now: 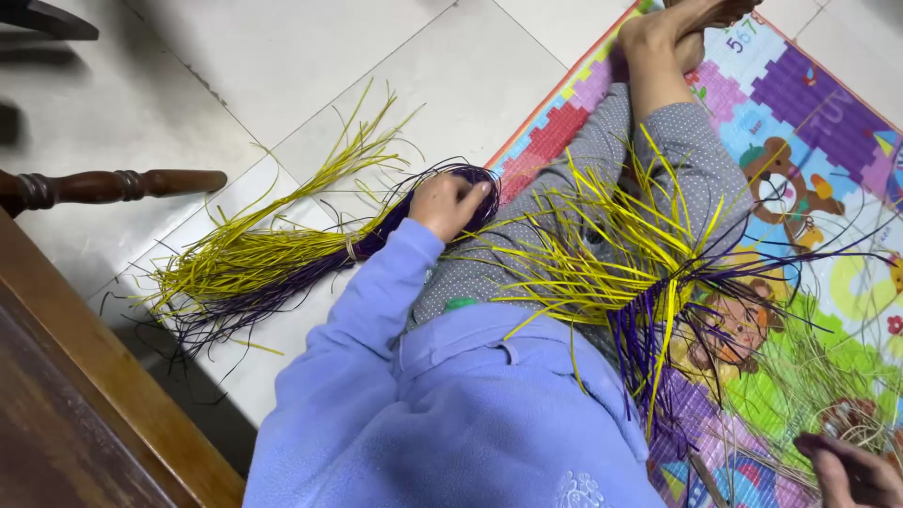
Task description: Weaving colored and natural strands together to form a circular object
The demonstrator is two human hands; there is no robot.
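Lavender-blue jacket [451, 423] fills the bottom of the view, so that's basically right under the camera; off at the lower right corner the right hand [851, 470] is just barely in frame, dark and blurry, and I honestly can't tell whether its fingers are open or closed; spread over the lap is a half-woven piece [649, 282] with yellow and purple strips sticking out every which way, lying on the grey dotted trousers [583, 179]; under the legs is a colourful play mat [818, 113] with cartoon animals; further out the left hand [450, 202] reaches across onto the white tiled floor [310, 66], fingers curled down onto the purple end of a loose bundle of yellow and purple strips [273, 254]; a dark turned wooden leg [113, 185] sits beyond the bundle at the left.
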